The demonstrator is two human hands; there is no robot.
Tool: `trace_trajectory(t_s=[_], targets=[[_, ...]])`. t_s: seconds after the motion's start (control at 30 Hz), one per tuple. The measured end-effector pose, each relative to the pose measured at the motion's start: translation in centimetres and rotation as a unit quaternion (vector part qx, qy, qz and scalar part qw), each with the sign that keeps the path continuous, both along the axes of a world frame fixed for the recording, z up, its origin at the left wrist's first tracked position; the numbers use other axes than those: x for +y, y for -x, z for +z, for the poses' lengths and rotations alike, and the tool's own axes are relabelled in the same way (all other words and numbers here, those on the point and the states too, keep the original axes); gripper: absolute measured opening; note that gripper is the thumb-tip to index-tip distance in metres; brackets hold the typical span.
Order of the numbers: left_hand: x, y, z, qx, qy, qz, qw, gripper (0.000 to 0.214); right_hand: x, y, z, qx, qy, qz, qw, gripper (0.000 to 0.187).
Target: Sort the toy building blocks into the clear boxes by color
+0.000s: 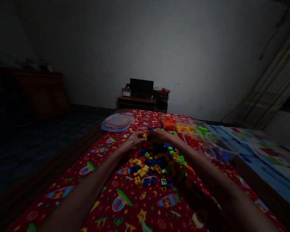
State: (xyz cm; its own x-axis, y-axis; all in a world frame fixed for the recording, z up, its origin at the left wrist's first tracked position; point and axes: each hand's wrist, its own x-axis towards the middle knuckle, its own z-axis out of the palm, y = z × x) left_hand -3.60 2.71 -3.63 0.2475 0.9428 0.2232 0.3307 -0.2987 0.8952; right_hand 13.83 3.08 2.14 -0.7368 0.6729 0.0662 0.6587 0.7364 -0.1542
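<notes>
While both arms stretch over the red cloth (125, 206), the left hand (135, 140) and right hand (159, 135) meet at the far edge of the brick pile (157, 164) — fingers curled, grip on any brick indiscernible. Sorted tubs (188, 129) stand just right; lids (118, 122) lie left.

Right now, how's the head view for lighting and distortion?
Head view: dim overall, corners nearly black; only the pile of blocks and both hands, left hand, right hand, are lit. Wide-angle stretch bows the forearms. Blocks between the hands blur together.
</notes>
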Motion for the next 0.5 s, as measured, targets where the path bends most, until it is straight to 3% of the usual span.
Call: trace_trajectory(t_s=[0.2, 0.33, 0.5], targets=[[-1.4, -2.7, 1.0, -0.01, -0.023, -0.082, 0.996, 0.03, -3.9, -3.9, 0.4, 0.069, 0.004, -0.052, 0.996, 0.024], [-2.1, -3.3, 2.0, 0.004, 0.001, -0.123, 0.992, 0.031, -5.9, -5.8, 0.3, 0.133, 0.013, -0.071, 0.989, 0.022], [-1.3, -0.9, 2.7, 0.025, -0.034, -0.053, 0.998, 0.03, -6.2, -6.9, 0.3, 0.232, 0.025, -0.131, 0.964, 0.018]])
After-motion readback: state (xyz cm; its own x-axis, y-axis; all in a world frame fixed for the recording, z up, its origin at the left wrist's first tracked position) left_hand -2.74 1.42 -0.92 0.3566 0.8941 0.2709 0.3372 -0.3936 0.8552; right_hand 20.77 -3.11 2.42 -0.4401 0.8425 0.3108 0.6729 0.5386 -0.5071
